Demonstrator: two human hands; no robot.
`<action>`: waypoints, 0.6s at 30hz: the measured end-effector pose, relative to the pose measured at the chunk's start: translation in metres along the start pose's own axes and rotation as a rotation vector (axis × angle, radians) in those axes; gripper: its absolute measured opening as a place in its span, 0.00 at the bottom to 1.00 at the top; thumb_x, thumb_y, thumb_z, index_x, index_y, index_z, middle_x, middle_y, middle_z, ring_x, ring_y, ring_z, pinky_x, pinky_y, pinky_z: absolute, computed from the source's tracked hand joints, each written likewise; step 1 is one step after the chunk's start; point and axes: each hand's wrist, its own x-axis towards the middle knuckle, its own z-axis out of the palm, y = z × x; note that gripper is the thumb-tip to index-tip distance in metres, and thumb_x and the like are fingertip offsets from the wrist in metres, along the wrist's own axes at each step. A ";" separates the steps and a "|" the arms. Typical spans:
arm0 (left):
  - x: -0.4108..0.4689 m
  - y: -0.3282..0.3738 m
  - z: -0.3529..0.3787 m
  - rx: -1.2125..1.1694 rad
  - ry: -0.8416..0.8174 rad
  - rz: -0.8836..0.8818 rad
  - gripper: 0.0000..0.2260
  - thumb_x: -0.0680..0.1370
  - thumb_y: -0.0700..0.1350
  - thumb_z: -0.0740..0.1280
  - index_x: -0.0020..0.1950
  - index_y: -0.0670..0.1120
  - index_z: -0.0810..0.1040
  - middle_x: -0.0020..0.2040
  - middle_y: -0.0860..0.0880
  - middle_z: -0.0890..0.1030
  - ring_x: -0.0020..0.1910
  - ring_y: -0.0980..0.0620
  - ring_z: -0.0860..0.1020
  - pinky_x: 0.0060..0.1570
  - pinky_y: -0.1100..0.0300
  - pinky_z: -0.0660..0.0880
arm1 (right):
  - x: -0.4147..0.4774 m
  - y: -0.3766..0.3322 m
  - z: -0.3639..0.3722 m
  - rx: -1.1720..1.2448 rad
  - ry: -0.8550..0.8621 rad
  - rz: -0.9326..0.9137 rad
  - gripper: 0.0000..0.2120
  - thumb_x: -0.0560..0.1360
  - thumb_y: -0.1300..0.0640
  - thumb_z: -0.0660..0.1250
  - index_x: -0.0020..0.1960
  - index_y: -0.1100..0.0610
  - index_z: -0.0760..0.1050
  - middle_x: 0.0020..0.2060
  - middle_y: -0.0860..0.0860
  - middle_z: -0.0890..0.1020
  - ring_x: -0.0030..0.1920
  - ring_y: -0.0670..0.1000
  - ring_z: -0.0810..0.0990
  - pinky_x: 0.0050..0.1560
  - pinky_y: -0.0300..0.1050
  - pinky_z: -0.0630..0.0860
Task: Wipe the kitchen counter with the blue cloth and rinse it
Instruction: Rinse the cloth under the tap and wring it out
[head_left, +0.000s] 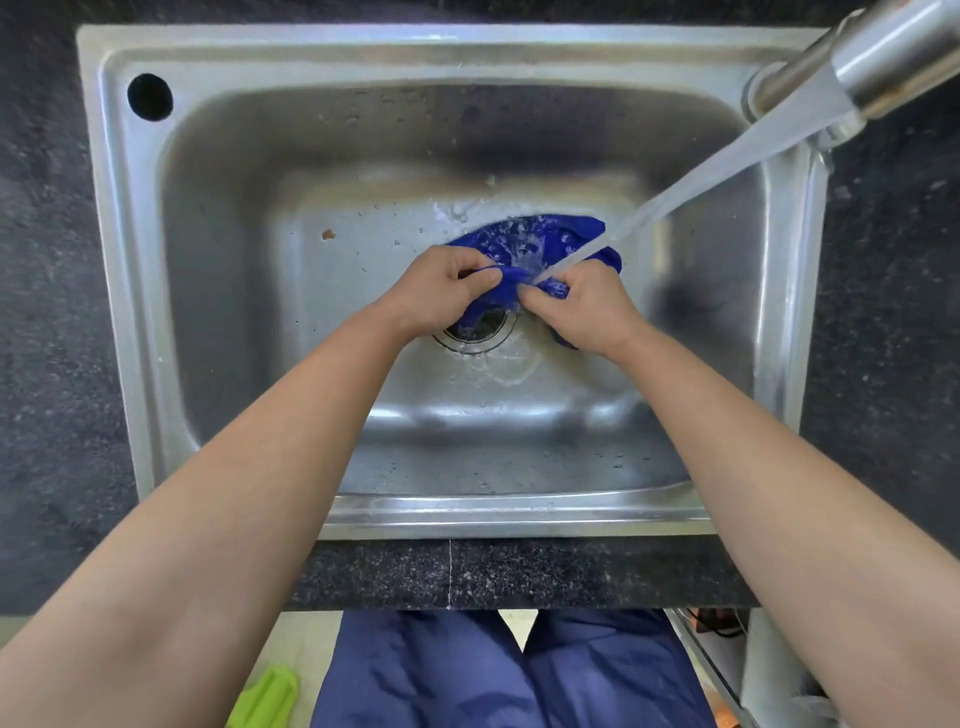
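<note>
The blue cloth (524, 241) is bunched over the middle of the steel sink (218, 270), just above the drain (480, 332). My left hand (441, 288) grips its left part and my right hand (584, 304) grips its right part, both fists close together. A stream of water (691, 182) runs from the steel tap (872, 62) at the upper right and lands on the cloth between my hands, splashing. Part of the cloth hangs under my hands, over the drain.
Dark speckled counter (47, 312) surrounds the sink on all sides. A round hole (149, 97) sits in the sink's far left corner. Below the counter edge I see my blue trousers (467, 675) and a green object (265, 696) on the floor.
</note>
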 end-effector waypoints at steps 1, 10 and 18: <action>0.000 0.001 0.000 -0.006 0.004 -0.003 0.09 0.82 0.44 0.65 0.52 0.40 0.83 0.49 0.37 0.83 0.42 0.51 0.76 0.52 0.51 0.76 | 0.001 -0.001 0.000 0.036 0.015 0.021 0.18 0.74 0.53 0.68 0.28 0.55 0.70 0.22 0.45 0.73 0.27 0.48 0.70 0.32 0.44 0.68; -0.001 0.009 -0.002 -0.052 0.013 -0.022 0.08 0.82 0.45 0.64 0.50 0.45 0.82 0.41 0.50 0.82 0.39 0.55 0.78 0.50 0.56 0.76 | -0.002 -0.006 -0.002 0.143 0.010 0.079 0.21 0.79 0.54 0.66 0.29 0.60 0.70 0.21 0.44 0.70 0.25 0.43 0.66 0.31 0.41 0.64; 0.005 -0.009 -0.004 0.389 0.316 -0.014 0.14 0.81 0.47 0.63 0.66 0.46 0.76 0.61 0.42 0.75 0.63 0.42 0.71 0.63 0.52 0.68 | 0.000 0.012 -0.012 0.001 0.260 0.072 0.20 0.75 0.63 0.59 0.63 0.48 0.76 0.58 0.51 0.72 0.56 0.50 0.76 0.61 0.44 0.72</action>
